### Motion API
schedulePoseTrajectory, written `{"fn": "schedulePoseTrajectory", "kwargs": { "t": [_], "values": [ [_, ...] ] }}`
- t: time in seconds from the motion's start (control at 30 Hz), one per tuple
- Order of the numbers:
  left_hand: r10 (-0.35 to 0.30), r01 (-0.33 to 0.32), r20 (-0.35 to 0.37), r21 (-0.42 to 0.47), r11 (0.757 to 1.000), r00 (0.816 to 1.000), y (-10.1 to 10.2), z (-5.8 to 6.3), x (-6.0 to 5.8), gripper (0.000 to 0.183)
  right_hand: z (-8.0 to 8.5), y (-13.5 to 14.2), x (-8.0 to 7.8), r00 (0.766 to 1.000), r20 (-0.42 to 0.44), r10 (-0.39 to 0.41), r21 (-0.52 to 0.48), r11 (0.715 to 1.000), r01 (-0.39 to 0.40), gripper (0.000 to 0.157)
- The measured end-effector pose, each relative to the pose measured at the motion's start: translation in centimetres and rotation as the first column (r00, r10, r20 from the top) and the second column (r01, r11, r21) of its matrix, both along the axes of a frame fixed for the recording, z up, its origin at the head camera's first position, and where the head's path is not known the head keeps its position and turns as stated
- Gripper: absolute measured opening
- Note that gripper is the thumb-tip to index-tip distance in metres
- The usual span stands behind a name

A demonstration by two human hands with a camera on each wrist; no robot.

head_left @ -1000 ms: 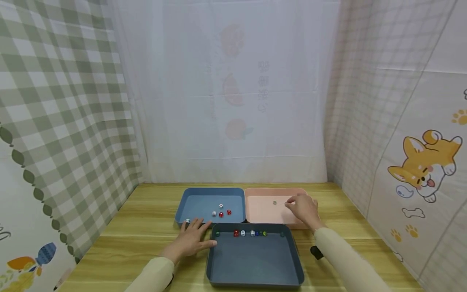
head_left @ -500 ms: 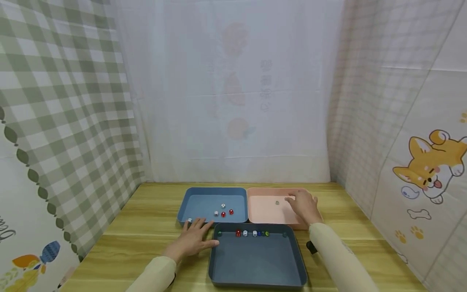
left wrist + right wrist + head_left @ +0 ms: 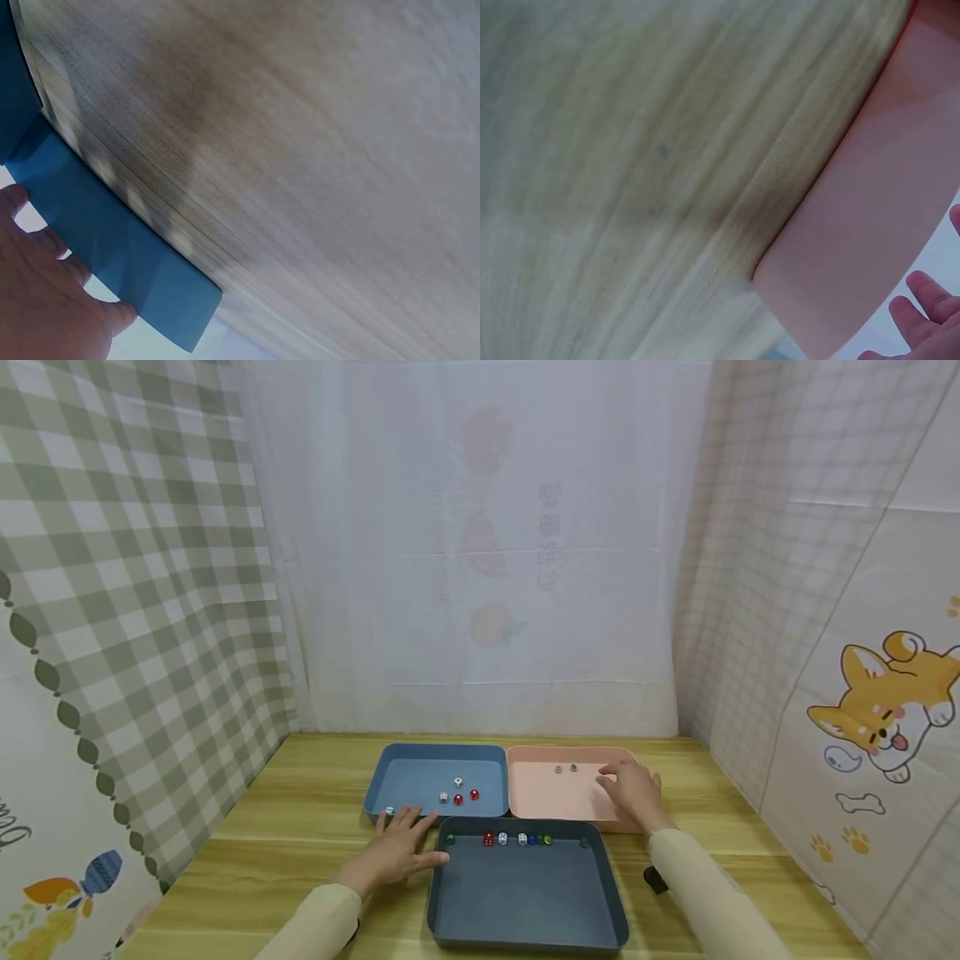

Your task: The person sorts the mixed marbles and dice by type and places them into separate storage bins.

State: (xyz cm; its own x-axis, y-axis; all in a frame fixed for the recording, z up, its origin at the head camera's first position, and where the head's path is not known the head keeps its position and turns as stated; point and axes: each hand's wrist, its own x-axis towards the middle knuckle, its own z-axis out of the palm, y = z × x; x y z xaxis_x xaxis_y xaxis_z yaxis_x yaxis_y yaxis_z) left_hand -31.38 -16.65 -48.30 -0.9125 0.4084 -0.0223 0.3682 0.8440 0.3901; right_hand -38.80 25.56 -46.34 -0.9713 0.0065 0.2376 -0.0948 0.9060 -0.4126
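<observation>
My right hand (image 3: 632,792) hovers over the right part of the pink tray (image 3: 531,806), fingers loosely bent, with nothing seen between them. Left of it in that tray lie a small clear marble-like piece (image 3: 558,769) and a darker bluish one (image 3: 573,767). My left hand (image 3: 392,853) lies with fingers spread at the blue tray's (image 3: 405,760) front edge, thumb at the left rim of the dark grey tray (image 3: 528,893). White dice (image 3: 458,782) and red dice (image 3: 458,799) sit in the blue tray. Fingers (image 3: 922,296) appear beyond the pink tray's wall in the right wrist view.
Along the dark tray's far side lie a red die (image 3: 488,838), white dice (image 3: 502,839), and several small blue, green and yellow-green marble-like pieces (image 3: 547,840). The trays touch or nearly touch on a wooden table (image 3: 300,793). Cloth curtains (image 3: 480,568) stand behind and at both sides.
A second marble-like piece now shows in the pink tray, where one was seen before. My right hand has shifted slightly right and its fingers have moved; the left hand keeps its place.
</observation>
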Motion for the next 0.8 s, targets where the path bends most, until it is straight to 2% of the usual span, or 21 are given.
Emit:
{"fn": "schedulePoseTrajectory", "kwargs": {
  "t": [0.23,0.33,0.5,0.7,0.8],
  "values": [
    [-0.001,0.001,-0.008,-0.008,1.0,1.0,0.0,-0.1,0.0,0.083,-0.2,0.2,0.7,0.992,-0.028,0.12,-0.021,0.992,-0.121,0.027],
    [-0.002,0.002,-0.004,-0.003,1.0,1.0,0.0,0.0,0.1,0.083,-0.1,0.1,1.3,0.978,-0.07,0.198,-0.041,0.979,-0.201,0.025],
    [-0.003,0.003,-0.004,-0.004,1.0,1.0,0.0,0.0,0.1,0.083,0.4,-0.9,3.0,0.942,-0.12,0.314,-0.042,0.946,-0.321,0.021],
    [0.005,-0.005,-0.002,-0.01,1.0,1.0,0.1,-0.1,0.0,0.081,0.0,-2.0,5.1,0.92,-0.11,0.377,0.07,0.926,-0.371,0.009],
    [0.009,-0.009,-0.005,-0.019,1.0,1.0,0.1,-0.1,0.0,0.082,-0.5,-2.0,5.7,0.914,-0.081,0.398,0.188,0.907,-0.378,0.004]
  ]
}}
